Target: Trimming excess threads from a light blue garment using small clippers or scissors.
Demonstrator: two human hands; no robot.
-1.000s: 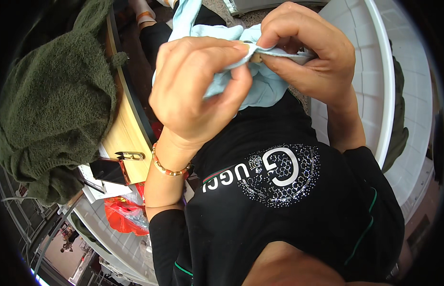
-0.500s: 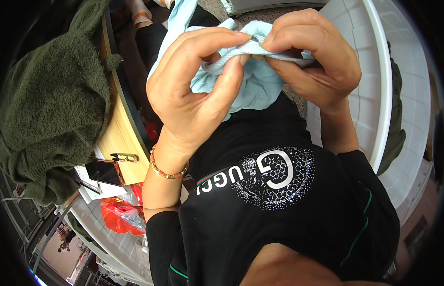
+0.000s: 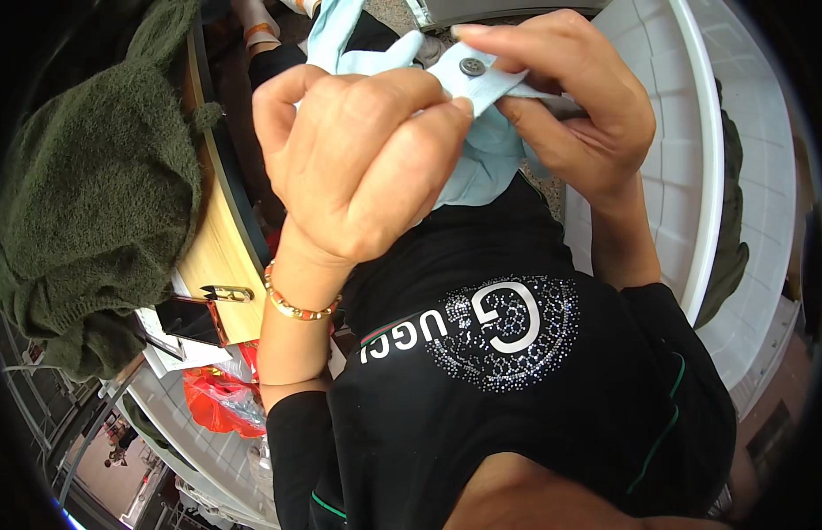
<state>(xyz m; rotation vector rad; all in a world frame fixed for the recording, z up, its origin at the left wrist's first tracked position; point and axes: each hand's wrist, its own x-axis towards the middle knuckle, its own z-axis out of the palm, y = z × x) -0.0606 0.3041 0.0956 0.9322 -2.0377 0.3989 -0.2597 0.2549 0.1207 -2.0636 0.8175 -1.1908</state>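
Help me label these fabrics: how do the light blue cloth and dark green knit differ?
The light blue cloth looks smooth, the dark green knit fuzzy. The cloth is held by the left hand and right hand; the knit lies untouched at the left. The cloth shows a dark button; none is visible on the knit. Both look rumpled.

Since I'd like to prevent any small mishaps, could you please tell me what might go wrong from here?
The garment might slip, since the left hand seems to pinch it only near its edge, beside the button.
The snips lie near the edge of the table, so the left forearm could knock them off.
The bracelet might snag the cloth if the two met.
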